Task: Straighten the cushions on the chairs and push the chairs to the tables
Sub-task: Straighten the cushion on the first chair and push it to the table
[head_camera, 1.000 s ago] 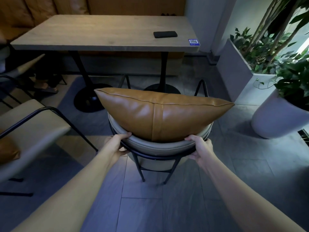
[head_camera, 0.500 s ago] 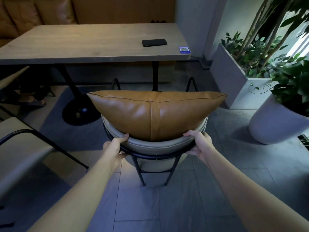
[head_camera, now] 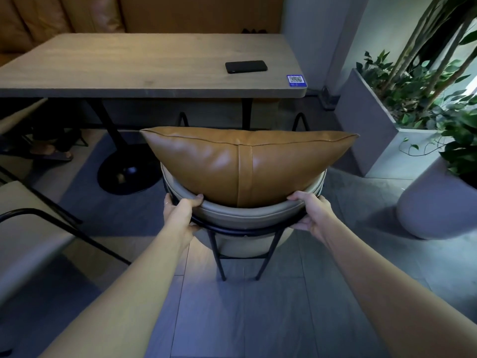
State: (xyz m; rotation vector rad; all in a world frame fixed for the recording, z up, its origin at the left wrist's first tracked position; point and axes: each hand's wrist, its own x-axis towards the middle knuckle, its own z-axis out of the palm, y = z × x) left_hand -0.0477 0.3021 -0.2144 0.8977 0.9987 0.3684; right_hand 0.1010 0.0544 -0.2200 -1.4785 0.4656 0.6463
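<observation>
A tan leather cushion [head_camera: 245, 164] stands upright against the curved cream backrest of a black-framed chair [head_camera: 245, 218] right in front of me. My left hand [head_camera: 180, 213] grips the left side of the backrest rim. My right hand [head_camera: 311, 214] grips the right side. The wooden table [head_camera: 144, 65] is just beyond the chair, and the chair's front legs reach under its near edge.
A black phone [head_camera: 246, 66] and a blue QR sticker [head_camera: 296, 80] lie on the table. A second cream chair [head_camera: 28, 228] stands at the left. A grey planter box [head_camera: 371, 125] and a round white pot [head_camera: 436, 202] with plants stand at the right. A tan sofa lines the back wall.
The chair has moved forward toward the table with both hands on its backrest, and the table now looks closer. The cushion kept its upright pose.
</observation>
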